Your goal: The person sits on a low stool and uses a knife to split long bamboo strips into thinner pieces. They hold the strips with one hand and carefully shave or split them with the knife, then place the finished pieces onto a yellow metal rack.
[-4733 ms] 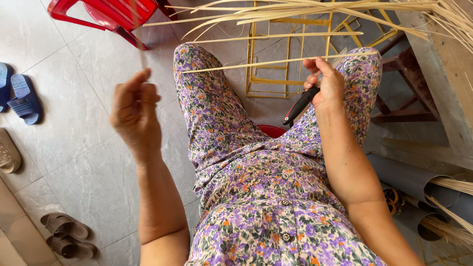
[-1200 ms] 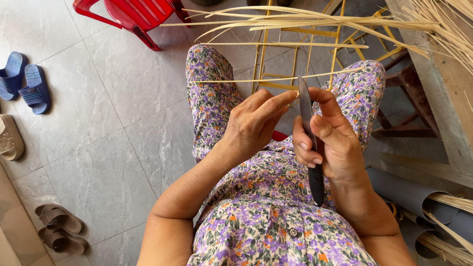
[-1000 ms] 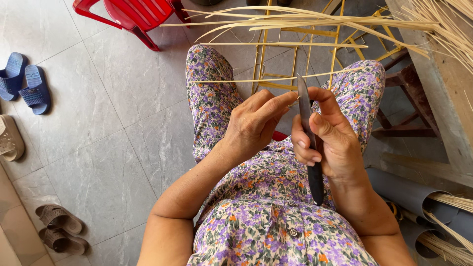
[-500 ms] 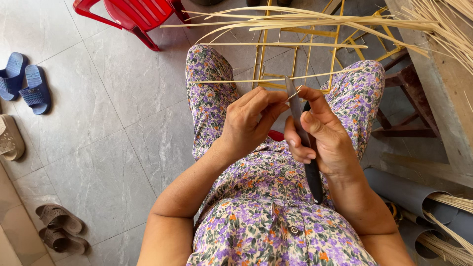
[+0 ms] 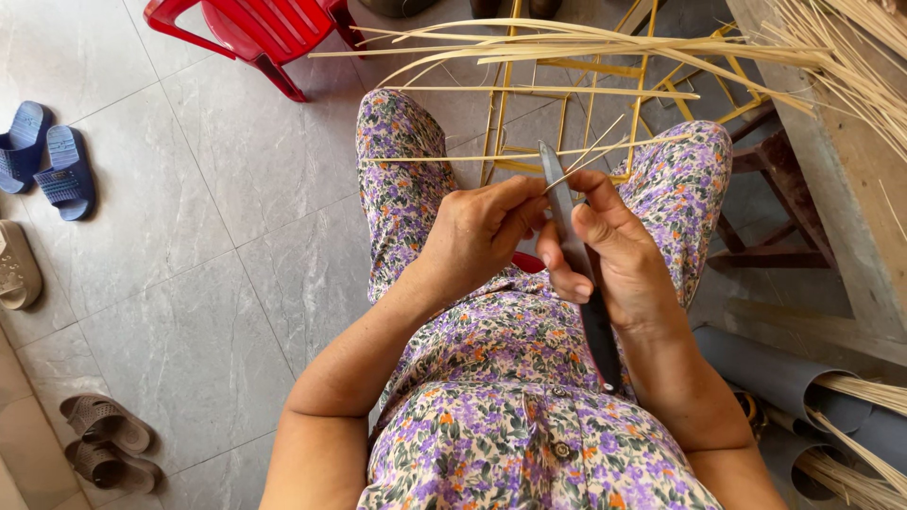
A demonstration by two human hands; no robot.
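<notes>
I sit in a purple flowered dress with both hands together over my lap. My right hand (image 5: 619, 255) is shut on a knife (image 5: 557, 194) with a grey blade pointing up and a black handle running down past my wrist. My left hand (image 5: 477, 231) pinches a thin pale bamboo strip (image 5: 590, 156) right against the blade's edge. The strip's split ends fan out up and to the right beyond the blade.
A bundle of long bamboo strips (image 5: 586, 42) and a yellow frame (image 5: 567, 94) lie ahead of my knees. A red plastic chair (image 5: 260, 28) stands at top left. Blue slippers (image 5: 47, 161) and brown sandals (image 5: 104, 439) lie on the tiled floor. Grey tubes holding strips (image 5: 822, 397) stand at right.
Earlier my hands were apart, the left raised with a strip. They have come together, and the strip now sits against the blade, slightly higher than half a second ago.
</notes>
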